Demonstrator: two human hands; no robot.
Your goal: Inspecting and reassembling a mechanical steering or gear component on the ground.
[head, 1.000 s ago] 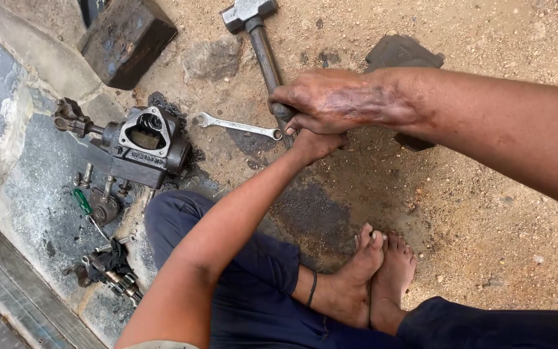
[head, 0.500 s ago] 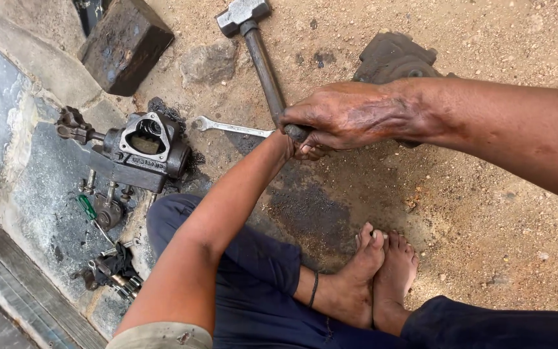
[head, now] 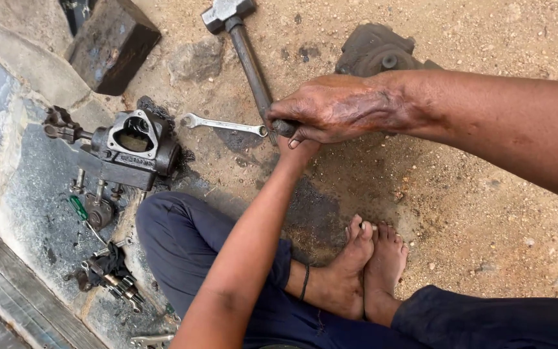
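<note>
My right hand [head: 334,108], smeared dark with grease, is clenched over the lower end of the hammer [head: 248,58] handle, fingers curled down around it. The hammer lies on the sandy ground [head: 485,213], its steel head pointing away from me, well beyond my knuckles. My left hand [head: 297,150] comes up from below and sits directly under the right one; only its wrist and the heel of the palm show, so I cannot tell whether it is gripping anything.

A bright spanner [head: 224,124] lies flat on the ground just to the left of my hands. Its near ring end touches or almost touches the hammer handle beside my right thumb; I cannot say which.

Further left of my hands, a grey metal housing [head: 134,148] with an open square mouth rests at the edge of a dark stone slab [head: 30,194]. Loose bolts and small fittings [head: 108,271] lie on that slab, nearer to me, with a green-handled screwdriver [head: 79,208] between them and the housing.

Beyond the housing, far left of the hammer head, sits a heavy dark block [head: 112,44]. A rough stone [head: 196,59] lies between that block and the hammer handle. Just beyond my right wrist there is a grimy cast metal part [head: 376,50], partly hidden by my forearm.

Below my hands, my bare feet [head: 369,265] are crossed on an oil-darkened patch of ground, legs in dark blue trousers [head: 188,249].
</note>
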